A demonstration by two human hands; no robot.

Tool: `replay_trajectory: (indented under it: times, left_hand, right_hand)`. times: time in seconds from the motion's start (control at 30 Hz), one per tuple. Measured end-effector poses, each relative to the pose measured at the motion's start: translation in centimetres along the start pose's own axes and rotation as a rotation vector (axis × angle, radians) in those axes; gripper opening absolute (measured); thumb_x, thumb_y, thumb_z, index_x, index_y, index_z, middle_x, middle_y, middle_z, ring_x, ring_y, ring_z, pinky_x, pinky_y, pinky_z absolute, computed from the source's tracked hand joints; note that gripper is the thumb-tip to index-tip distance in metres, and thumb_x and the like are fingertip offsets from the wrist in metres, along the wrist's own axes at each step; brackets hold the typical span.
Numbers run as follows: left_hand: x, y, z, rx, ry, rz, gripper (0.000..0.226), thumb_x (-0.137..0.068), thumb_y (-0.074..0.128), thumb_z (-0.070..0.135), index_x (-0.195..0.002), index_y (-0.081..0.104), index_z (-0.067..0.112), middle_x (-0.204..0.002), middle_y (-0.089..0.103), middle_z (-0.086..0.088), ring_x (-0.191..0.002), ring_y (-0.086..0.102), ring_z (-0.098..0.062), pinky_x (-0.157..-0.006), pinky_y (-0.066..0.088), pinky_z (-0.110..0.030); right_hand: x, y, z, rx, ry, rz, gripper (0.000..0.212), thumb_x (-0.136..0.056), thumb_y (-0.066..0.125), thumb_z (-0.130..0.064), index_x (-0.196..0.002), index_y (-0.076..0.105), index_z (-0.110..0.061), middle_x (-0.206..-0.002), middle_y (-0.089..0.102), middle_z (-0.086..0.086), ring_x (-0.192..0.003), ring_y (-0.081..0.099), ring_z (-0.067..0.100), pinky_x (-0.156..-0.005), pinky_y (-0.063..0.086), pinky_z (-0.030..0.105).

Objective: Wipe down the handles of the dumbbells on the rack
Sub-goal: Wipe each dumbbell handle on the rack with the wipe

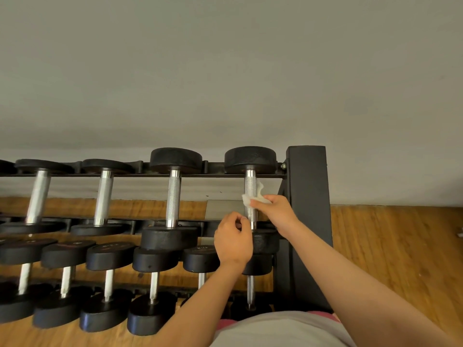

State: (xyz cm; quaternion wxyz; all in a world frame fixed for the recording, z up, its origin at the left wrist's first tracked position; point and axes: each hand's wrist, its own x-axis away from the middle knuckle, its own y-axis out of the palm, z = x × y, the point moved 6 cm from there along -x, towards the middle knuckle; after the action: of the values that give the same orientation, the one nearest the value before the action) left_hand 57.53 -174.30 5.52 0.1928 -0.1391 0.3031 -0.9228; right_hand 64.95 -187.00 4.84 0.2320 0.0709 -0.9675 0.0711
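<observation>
Dumbbell: black round-headed dumbbell (250, 159) with knurled steel handle (250, 185), top shelf, just beside the black metal rack post (307, 196).
Right hand (273, 209): pinches a crumpled white cloth (251, 198) against that handle.
Left hand (233, 240): fingers curled by the handle's lower end; grip unclear.

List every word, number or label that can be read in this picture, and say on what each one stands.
Nothing reads for certain.
Dumbbell end, lower row: digits, too blurred.
Second end: digits, too blurred.
Third end: label, too blurred.
Wipe in right hand: no print.
</observation>
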Motion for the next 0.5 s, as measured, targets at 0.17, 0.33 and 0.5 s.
replay_trajectory:
  times: [0.17,0.33,0.5]
  left_hand:
    - [0.09,0.01,-0.01,0.006,0.002,-0.001,0.025,-0.095,0.049,0.023,-0.071,0.054,0.021,-0.071,0.059,0.003,-0.066,0.055,-0.009,-0.058,0.040,-0.025]
    - [0.02,0.04,0.02,0.006,-0.001,0.004,0.025,-0.095,0.049,0.024,-0.071,0.054,0.022,-0.071,0.059,0.004,-0.065,0.055,-0.009,-0.057,0.040,-0.023]
    - [0.04,-0.01,-0.01,0.005,0.004,0.008,0.025,-0.096,0.049,0.023,-0.072,0.055,0.021,-0.070,0.059,0.005,-0.064,0.055,-0.009,-0.057,0.040,-0.022]
  right_hand:
    - [-0.25,-0.49,0.18,0.061,-0.018,-0.018,0.024,-0.088,0.069,-0.022,-0.070,0.067,-0.006,-0.068,0.062,-0.002,-0.063,0.057,0.003,-0.068,0.044,0.019]
    - [0.02,-0.07,0.31,0.114,-0.035,-0.042,0.023,-0.087,0.070,-0.024,-0.076,0.067,-0.004,-0.075,0.064,0.004,-0.070,0.059,0.008,-0.070,0.046,0.023]
    - [0.18,-0.50,0.70,0.118,-0.071,0.042,0.031,-0.086,0.071,-0.021,-0.060,0.060,-0.009,-0.058,0.053,-0.001,-0.057,0.049,0.007,-0.062,0.041,0.021]
